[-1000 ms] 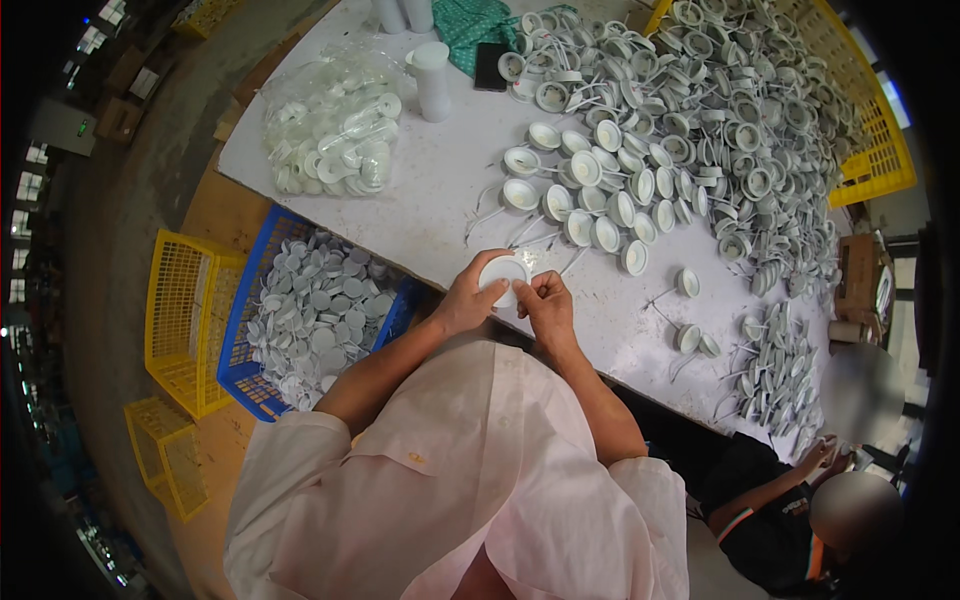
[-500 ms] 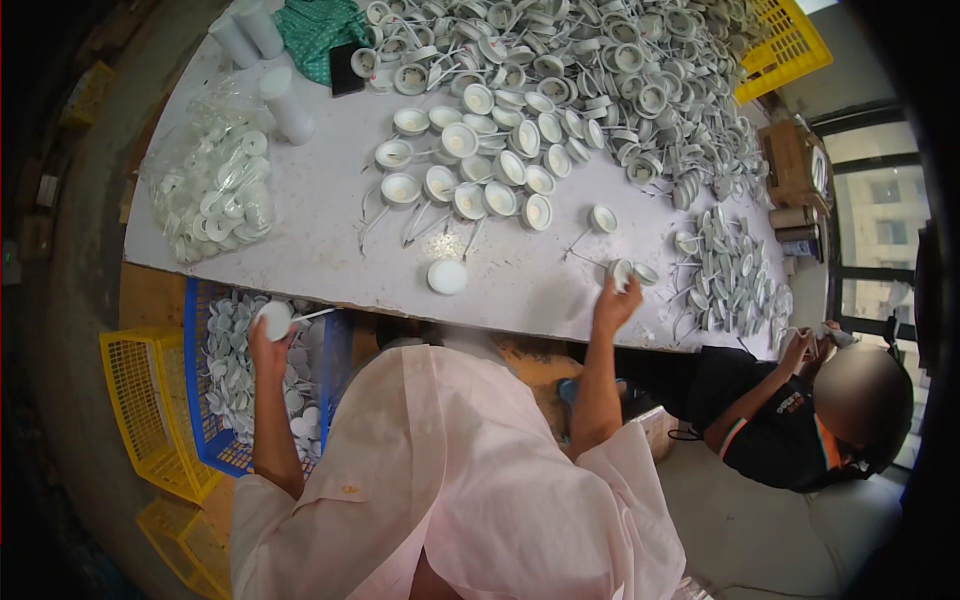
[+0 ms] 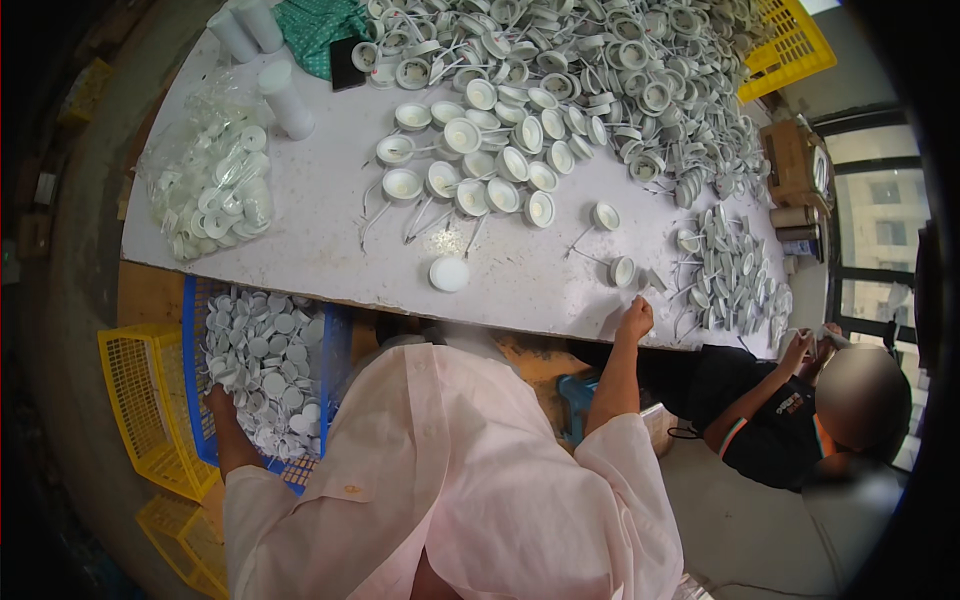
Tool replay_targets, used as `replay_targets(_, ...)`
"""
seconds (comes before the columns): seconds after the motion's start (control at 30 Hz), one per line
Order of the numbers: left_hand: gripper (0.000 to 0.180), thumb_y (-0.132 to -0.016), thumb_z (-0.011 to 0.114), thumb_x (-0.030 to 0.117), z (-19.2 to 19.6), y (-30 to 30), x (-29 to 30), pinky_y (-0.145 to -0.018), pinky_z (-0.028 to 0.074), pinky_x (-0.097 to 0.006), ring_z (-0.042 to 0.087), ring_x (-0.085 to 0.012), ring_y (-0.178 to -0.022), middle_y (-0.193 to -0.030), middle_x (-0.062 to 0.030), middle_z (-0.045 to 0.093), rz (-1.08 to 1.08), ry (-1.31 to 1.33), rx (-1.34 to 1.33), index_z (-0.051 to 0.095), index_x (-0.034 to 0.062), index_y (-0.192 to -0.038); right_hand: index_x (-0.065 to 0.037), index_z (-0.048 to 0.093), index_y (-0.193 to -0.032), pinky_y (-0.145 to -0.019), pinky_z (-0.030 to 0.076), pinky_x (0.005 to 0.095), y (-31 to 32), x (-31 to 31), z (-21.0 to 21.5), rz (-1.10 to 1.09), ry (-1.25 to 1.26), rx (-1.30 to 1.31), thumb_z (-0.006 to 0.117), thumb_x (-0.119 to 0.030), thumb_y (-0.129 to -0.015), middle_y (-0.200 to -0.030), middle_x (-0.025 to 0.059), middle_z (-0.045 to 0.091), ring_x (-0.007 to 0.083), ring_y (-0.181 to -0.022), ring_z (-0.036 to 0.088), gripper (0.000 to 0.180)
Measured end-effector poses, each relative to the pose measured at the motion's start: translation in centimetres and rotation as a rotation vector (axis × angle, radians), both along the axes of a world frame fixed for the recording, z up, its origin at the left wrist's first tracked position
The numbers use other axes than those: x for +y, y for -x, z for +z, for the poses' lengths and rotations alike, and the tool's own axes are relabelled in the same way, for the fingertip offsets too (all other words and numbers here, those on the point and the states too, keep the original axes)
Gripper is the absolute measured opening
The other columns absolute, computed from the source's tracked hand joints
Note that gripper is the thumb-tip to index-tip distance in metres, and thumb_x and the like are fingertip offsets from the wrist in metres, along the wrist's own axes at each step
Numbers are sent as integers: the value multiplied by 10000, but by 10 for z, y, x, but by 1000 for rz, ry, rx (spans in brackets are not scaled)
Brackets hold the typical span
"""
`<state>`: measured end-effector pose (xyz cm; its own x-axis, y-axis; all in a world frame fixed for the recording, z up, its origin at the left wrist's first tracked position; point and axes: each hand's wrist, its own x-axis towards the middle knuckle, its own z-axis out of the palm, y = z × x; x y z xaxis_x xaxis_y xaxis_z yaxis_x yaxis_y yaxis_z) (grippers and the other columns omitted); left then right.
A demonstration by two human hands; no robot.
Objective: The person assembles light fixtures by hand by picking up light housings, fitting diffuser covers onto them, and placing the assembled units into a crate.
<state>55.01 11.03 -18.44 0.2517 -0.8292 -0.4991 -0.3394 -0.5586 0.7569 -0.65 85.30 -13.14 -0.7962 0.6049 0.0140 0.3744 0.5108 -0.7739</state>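
Observation:
My right hand [image 3: 637,319] is closed at the table's front edge, just below a tilted white round lamp housing [image 3: 652,280]. What its fingers hold is too small to make out. Beside that housing lie two more lamp housings, one with an opal face [image 3: 622,270] and one farther back [image 3: 605,215]. At the left rim of the blue basket [image 3: 200,440], my left hand [image 3: 218,399] is lowered, its fingers hidden or blurred. Many white disc lamps [image 3: 275,350] fill the basket. A single capped lamp [image 3: 449,274] lies face up near the table edge.
Open lamp housings [image 3: 470,165] cluster mid-table, with a large heap [image 3: 620,80] behind. A smaller pile [image 3: 730,275] lies right. A bag of white discs [image 3: 225,190] and white cylinders [image 3: 285,100] stand left. Yellow crates [image 3: 150,400] flank the basket. A co-worker [image 3: 770,410] sits at right.
My left hand has moved down and left to the basket rim, and the lamp it held is no longer in it. My right hand has drawn back toward me, leaving one housing on the table.

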Motion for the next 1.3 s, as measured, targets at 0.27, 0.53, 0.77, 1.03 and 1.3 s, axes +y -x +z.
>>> replay_targets(0.27, 296, -866, 580, 169, 121, 245, 173, -726, 531, -298, 633, -186, -905, -1042, -108, 623, -960, -102, 368, 552, 0, -1109, 26, 604, -861, -620, 429, 260, -57, -151, 85, 406, -7, 178, 564, -157, -886, -732, 58, 585, 117, -658, 508, 189)
replay_targets(0.53, 832, -677, 724, -37, 184, 383, 265, -907, 445, -327, 490, -250, -1156, -1258, -126, 473, -1248, -50, 820, 269, 43, -1369, -9, 598, -819, -669, 471, 342, -121, -294, 132, 1415, 306, 185, 610, -52, -802, -785, 135, 590, 269, -708, 574, 48)
replay_targets(0.77, 678, -740, 624, -80, 189, 354, 251, -836, 505, -341, 618, -242, -960, -1125, -94, 530, -1053, -51, 948, 295, 24, -1324, -29, 625, -860, -667, 476, 330, -118, -314, 113, 1292, 425, -199, 680, -166, -767, -782, 84, 590, 213, -715, 583, 175)
replay_targets(1.03, 670, -752, 625, -87, 174, 332, 242, -846, 516, -351, 609, -252, -978, -1126, -109, 536, -982, 5, 874, 290, 35, -1319, 9, 556, -820, -575, 445, 284, -71, -295, 45, 983, 7, -391, 777, -366, -651, -686, 39, 558, 148, -645, 532, 467)
replay_targets(1.3, 662, -761, 635, -79, 162, 330, 245, -851, 517, -353, 606, -242, -982, -1126, -116, 539, -1052, 65, 762, 289, 28, -1316, -17, 569, -805, -483, 429, 228, -70, -289, 39, 857, 529, -410, 729, -177, -745, -632, 14, 561, 81, -520, 501, 234)
